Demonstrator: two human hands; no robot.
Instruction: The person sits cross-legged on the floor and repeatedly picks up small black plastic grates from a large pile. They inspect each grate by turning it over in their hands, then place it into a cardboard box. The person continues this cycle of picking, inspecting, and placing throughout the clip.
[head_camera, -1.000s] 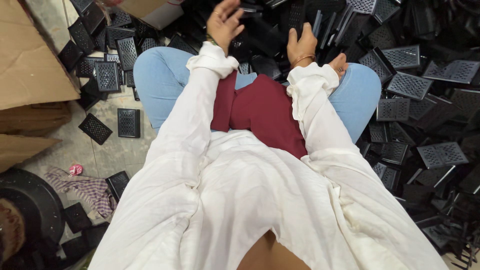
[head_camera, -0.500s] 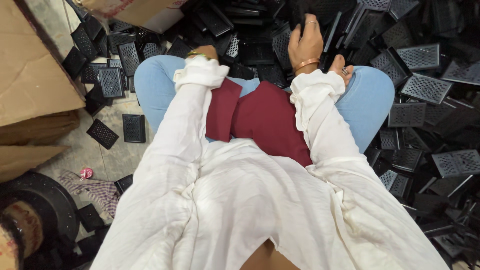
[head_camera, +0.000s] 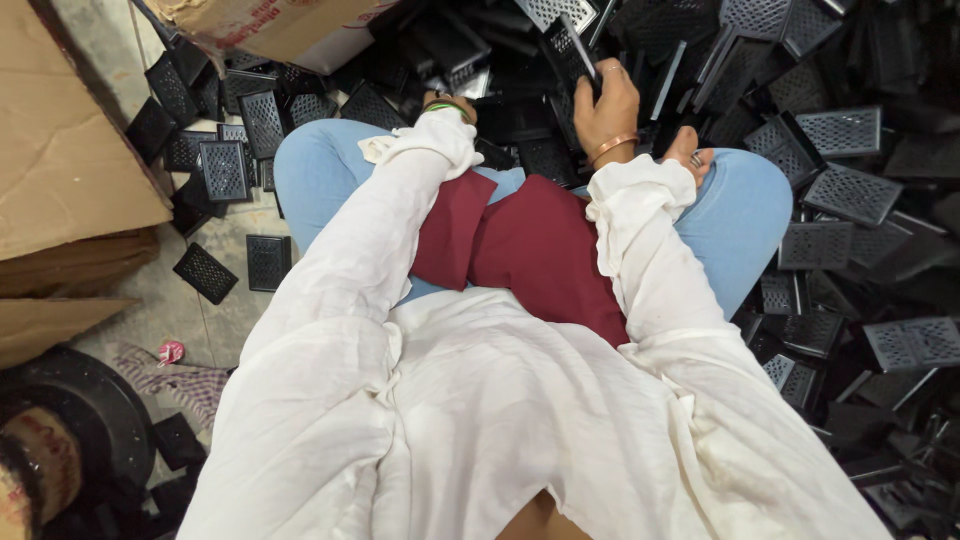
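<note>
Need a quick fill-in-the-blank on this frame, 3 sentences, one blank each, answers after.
1. The right hand grips a black perforated ___.
2. The left hand is mostly hidden behind a white ___.
3. A dark red cloth lies on the person's ___.

Missing words: plate; sleeve cuff; lap

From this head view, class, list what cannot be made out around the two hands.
- Left hand: mostly hidden behind its white cuff; fingers and any hold unseen.
- Black grille piece in the right hand: lower end covered by the fingers.
- Cardboard box: cut off by the top edge.
</note>
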